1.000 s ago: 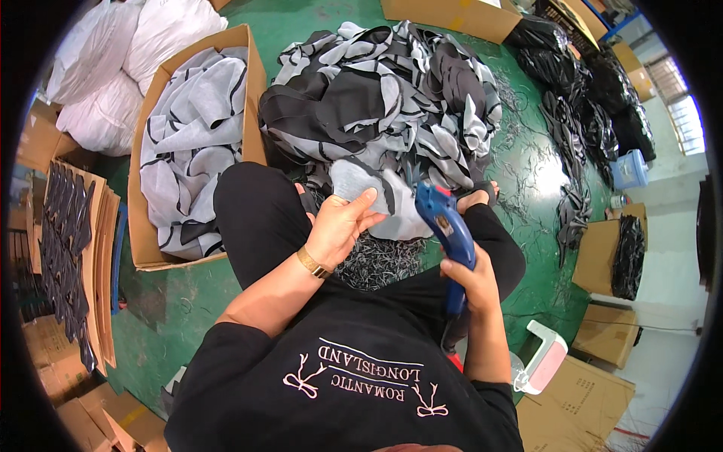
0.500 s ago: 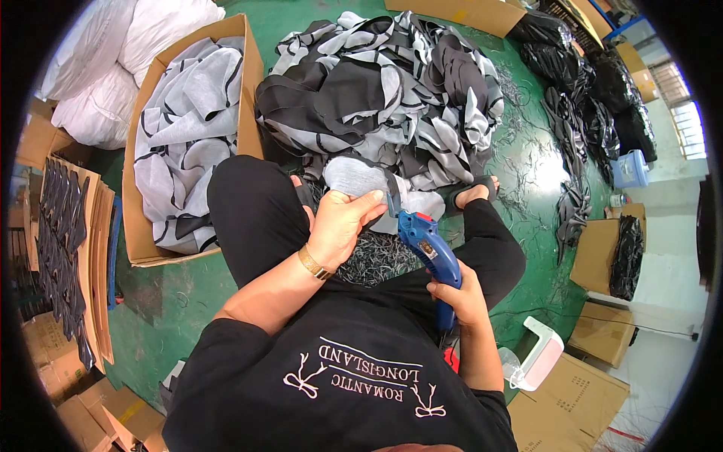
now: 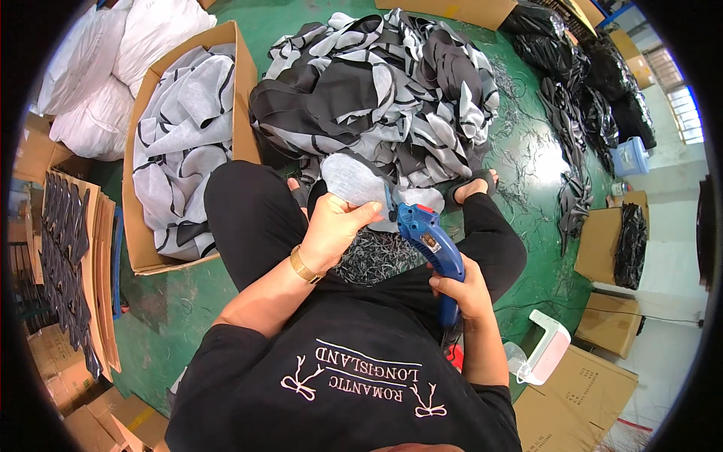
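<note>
My left hand [image 3: 336, 227] pinches the edge of a grey and black fabric piece [image 3: 351, 181] between thumb and fingers. Wrapped round the handle of blue electric scissors [image 3: 437, 245], my right hand [image 3: 463, 286] holds the tool slanting up and to the left. Its cutting head is at the fabric's right edge, close to my left thumb. Beyond my hands lies a large heap of grey and black fabric pieces [image 3: 331, 94]. Thin dark trimmings [image 3: 373, 260] are piled on the floor between my legs.
A cardboard box [image 3: 245, 98] full of similar fabric stands at my left. White sacks [image 3: 98, 113] rest behind it. Black plastic bags [image 3: 546, 60] line the far right. Nearer on the right are a white and pink appliance [image 3: 544, 346] and flat cardboard [image 3: 584, 388]. Loose threads litter the green floor.
The scissors' head has shifted slightly relative to the fabric's edge, and the fabric lies a little more spread out. Both hands keep their grip. The whole view has tilted slightly.
</note>
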Demonstrator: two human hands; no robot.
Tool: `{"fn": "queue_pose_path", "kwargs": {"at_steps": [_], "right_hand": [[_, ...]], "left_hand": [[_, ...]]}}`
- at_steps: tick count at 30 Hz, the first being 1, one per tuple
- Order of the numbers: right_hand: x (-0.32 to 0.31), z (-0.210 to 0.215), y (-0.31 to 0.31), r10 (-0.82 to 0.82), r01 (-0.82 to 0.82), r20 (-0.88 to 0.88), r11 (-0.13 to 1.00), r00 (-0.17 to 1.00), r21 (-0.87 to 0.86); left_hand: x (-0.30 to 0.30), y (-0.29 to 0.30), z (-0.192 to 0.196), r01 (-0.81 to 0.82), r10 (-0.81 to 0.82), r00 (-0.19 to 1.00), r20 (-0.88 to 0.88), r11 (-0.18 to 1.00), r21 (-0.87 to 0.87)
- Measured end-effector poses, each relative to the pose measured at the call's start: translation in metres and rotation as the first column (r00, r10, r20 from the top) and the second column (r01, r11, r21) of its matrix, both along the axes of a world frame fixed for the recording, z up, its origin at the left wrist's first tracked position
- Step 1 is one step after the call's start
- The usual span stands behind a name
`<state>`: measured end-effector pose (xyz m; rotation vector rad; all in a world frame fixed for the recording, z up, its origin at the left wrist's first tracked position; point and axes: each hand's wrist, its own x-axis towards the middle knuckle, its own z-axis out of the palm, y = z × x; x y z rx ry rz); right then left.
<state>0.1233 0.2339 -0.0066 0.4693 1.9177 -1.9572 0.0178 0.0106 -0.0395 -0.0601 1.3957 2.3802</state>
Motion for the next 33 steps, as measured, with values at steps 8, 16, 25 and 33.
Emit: {"fn": "queue_pose_path", "kwargs": {"at_steps": [8, 16, 25, 33], "right_hand": [[-0.020, 0.007, 0.000, -0.099, 0.090, -0.088, 0.991, 0.991, -0.101], [-0.058, 0.000, -0.030, -0.010, 0.115, -0.366, 0.957, 0.930, 0.266], [-0.038, 0.003, -0.018, -0.098, 0.110, -0.244, 0.993, 0.965, 0.039], [0.011, 0.008, 0.009, 0.052, -0.052, -0.063, 0.999, 0.997, 0.006]], "left_hand": [[0.006, -0.005, -0.004, 0.254, -0.275, 0.951, -0.144, 0.956, -0.149], [0.019, 0.010, 0.005, 0.309, -0.309, 0.951, 0.000, 0.951, 0.003], [0.003, 0.012, 0.008, 0.093, -0.169, 0.960, 0.224, 0.944, 0.316], [-0.006, 0.010, 0.008, -0.013, -0.052, 0.982, 0.180, 0.940, 0.341]]}}
